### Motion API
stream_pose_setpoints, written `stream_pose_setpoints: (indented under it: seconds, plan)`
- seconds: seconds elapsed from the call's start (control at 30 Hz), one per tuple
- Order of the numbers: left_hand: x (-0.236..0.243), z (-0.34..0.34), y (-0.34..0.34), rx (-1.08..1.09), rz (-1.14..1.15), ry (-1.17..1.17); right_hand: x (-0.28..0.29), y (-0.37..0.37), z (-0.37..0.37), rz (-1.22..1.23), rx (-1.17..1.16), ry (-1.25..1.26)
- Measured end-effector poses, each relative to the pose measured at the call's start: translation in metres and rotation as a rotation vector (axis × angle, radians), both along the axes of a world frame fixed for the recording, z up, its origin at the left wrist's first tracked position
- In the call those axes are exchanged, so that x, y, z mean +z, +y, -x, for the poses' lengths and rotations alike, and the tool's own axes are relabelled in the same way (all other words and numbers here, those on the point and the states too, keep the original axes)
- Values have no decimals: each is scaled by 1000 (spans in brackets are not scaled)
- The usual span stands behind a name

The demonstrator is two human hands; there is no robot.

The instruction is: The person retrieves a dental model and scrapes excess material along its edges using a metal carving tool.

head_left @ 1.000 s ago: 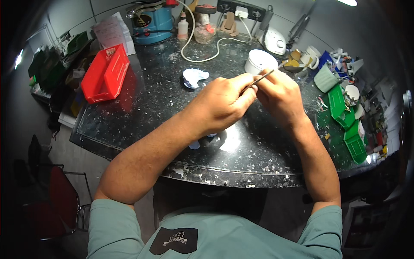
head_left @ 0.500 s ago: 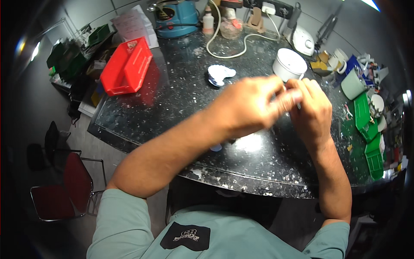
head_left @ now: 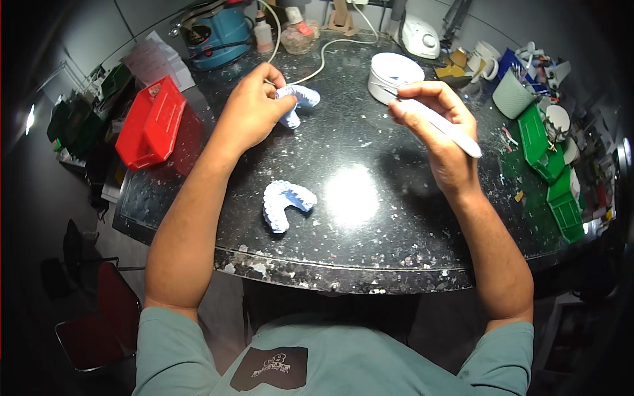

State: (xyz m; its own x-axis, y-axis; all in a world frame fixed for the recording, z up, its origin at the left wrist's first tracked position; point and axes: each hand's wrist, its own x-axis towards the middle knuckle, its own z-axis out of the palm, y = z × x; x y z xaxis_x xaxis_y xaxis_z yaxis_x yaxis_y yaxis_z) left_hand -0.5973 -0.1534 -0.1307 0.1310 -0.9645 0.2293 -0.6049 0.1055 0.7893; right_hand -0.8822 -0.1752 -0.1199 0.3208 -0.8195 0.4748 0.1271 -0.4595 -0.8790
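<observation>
My left hand (head_left: 254,109) has its fingers closed on a pale blue dental arch model (head_left: 306,99) over the back middle of the bench. My right hand (head_left: 441,158), raised to the right, grips a slender tool with a long white handle (head_left: 462,137); its tip is too small to make out clearly. Just behind that hand stands a round white tub (head_left: 396,66). A second blue U-shaped dental model (head_left: 272,204) lies on the speckled black bench (head_left: 370,257) between my forearms, nearer the front edge.
A red bin (head_left: 148,125) is at the left. Green bins (head_left: 561,204) and assorted cups and items (head_left: 512,96) crowd the right. A blue machine (head_left: 211,43), bottles (head_left: 263,36), a white cable (head_left: 323,53) and a white device (head_left: 419,36) line the back. A red chair (head_left: 112,317) stands lower left.
My hands were together on the tool and have separated. The left has moved left onto the back model; the right keeps the tool. The front model, mostly hidden before, now shows.
</observation>
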Motion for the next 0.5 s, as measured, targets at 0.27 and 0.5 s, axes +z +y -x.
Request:
stream_pose_setpoints:
  seconds: [0.27,0.5]
  plan:
    - [3,43,18,-515,-416,1236,2,13,-2,3,179,-136]
    - [16,59,29,-703,-388,1417,-3,18,-8,146,127,-100]
